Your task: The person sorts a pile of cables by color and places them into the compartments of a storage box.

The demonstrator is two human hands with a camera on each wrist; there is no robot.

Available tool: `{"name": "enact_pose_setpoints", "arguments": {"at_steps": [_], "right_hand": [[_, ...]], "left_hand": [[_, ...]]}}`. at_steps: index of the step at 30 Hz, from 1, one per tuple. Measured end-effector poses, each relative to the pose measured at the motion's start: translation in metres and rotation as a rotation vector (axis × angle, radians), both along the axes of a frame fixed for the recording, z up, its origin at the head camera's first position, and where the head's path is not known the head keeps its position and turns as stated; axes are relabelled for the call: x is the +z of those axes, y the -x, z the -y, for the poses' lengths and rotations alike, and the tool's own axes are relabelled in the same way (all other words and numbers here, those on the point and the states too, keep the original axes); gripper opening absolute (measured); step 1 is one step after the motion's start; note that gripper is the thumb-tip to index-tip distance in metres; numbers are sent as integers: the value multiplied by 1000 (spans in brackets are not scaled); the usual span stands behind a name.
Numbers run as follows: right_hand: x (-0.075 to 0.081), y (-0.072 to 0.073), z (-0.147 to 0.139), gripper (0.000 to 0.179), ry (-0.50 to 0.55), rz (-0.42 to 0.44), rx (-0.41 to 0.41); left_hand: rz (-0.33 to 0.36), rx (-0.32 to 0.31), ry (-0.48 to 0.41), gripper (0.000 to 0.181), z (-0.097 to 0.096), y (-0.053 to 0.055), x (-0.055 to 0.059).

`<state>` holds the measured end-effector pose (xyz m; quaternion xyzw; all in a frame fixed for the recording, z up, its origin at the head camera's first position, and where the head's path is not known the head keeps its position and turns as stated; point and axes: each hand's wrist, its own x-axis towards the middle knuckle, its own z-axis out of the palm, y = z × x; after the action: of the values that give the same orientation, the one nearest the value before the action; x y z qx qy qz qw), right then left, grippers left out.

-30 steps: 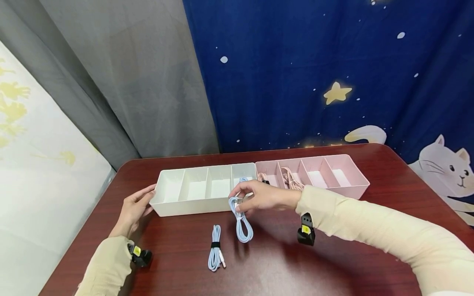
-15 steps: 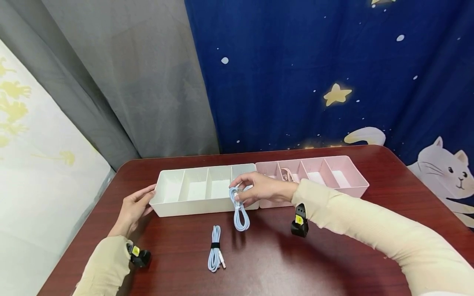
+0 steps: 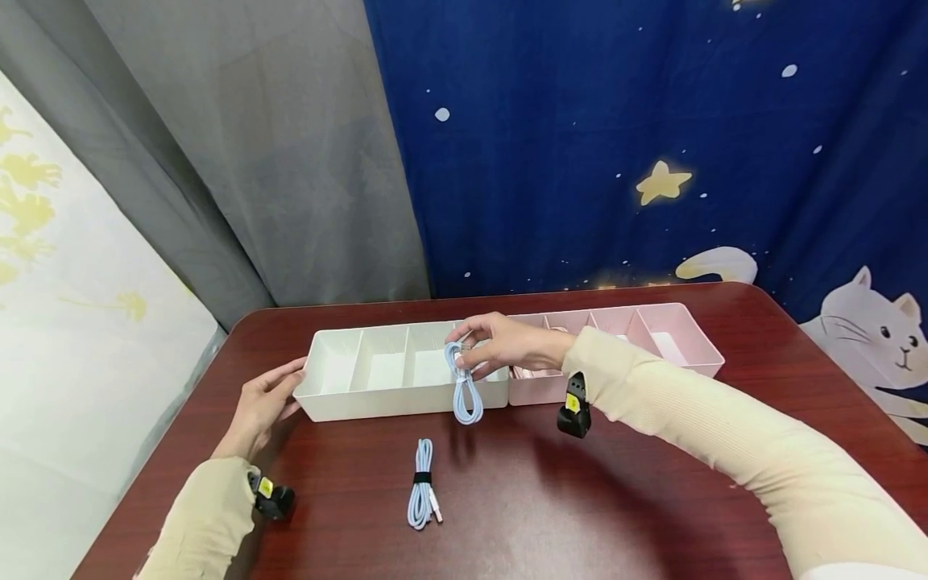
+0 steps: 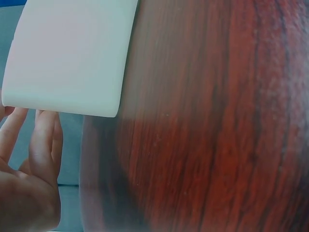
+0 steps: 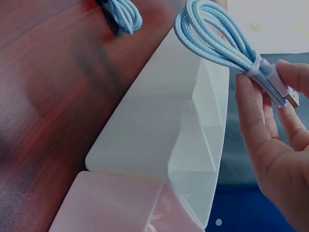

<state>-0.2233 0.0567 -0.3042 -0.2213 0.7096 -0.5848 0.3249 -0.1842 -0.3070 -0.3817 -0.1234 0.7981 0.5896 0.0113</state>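
In the head view my right hand (image 3: pixel 511 345) pinches a coiled light-blue USB cable (image 3: pixel 467 395), whose loops hang down over the front wall of the white divided box (image 3: pixel 391 402). The right wrist view shows the braided cable (image 5: pixel 217 34) tied with a pale band, its metal USB plug sticking out by the thumb. My left hand (image 3: pixel 264 401) touches the left end of the white box with rather straight fingers; the left wrist view shows fingers (image 4: pixel 43 145) against that end. A second coiled light-blue cable (image 3: pixel 420 503), with a black strap, lies on the table in front.
A pink divided box (image 3: pixel 696 346) adjoins the white box's right end, with pink cable partly hidden behind my right hand and arm. Both boxes stand on the dark red-brown table (image 3: pixel 551 515). Grey and blue curtains (image 3: pixel 522 161) hang behind.
My right hand has lifted slightly and moved a little away from me, carrying the cable up over the white box's front wall. The left hand has stayed at the box's left end.
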Motion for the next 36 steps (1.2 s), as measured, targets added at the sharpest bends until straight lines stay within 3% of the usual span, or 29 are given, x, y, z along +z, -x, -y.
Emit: {"name": "enact_pose_setpoints", "arguments": {"at_steps": [8,25,36], "right_hand": [[5,4,4,37,2,2,-31],[9,19,12,37,19,2,-52],[16,37,24,35,-15,19,-83]], "left_hand": [[11,-10,-6,54,-4,5,1],[7,-15,-19,51,-2,1,0],[20,-25,-23,55,3,1,1]]}}
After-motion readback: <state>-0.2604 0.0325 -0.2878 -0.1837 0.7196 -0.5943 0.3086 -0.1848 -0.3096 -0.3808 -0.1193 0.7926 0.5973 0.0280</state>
